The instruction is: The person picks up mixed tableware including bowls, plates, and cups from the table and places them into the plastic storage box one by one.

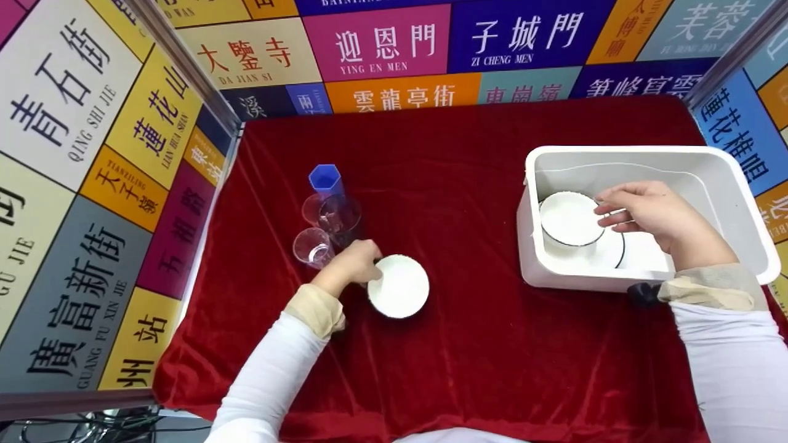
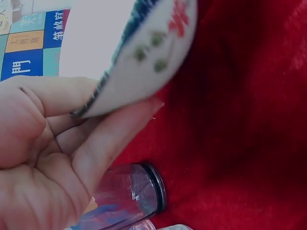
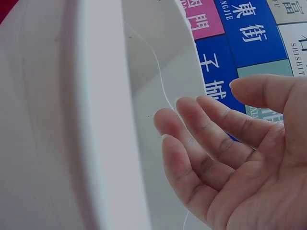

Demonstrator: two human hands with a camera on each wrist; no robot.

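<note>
My left hand (image 1: 354,263) pinches the rim of a white bowl (image 1: 399,289) over the red cloth, thumb on one side and fingers on the other. The left wrist view shows the bowl (image 2: 144,62) tilted, its dark rim and a red flower with green leaves painted outside. My right hand (image 1: 652,212) is over a pale grey plastic bin (image 1: 578,281), fingers loosely bent. Its palm (image 3: 268,191) holds nothing in the right wrist view. Beside its fingertips, a small white bowl (image 1: 569,216) sits in the bin, overlapping a larger white dish with a dark rim (image 1: 615,249).
Left of the held bowl stand a clear cup (image 1: 314,247), a dark-rimmed clear tumbler (image 1: 342,218) and a blue hexagonal cup (image 1: 325,179), with another clear cup behind. Red velvet cloth (image 1: 455,184) covers the table. Panels with printed signs (image 1: 388,43) enclose its back and sides.
</note>
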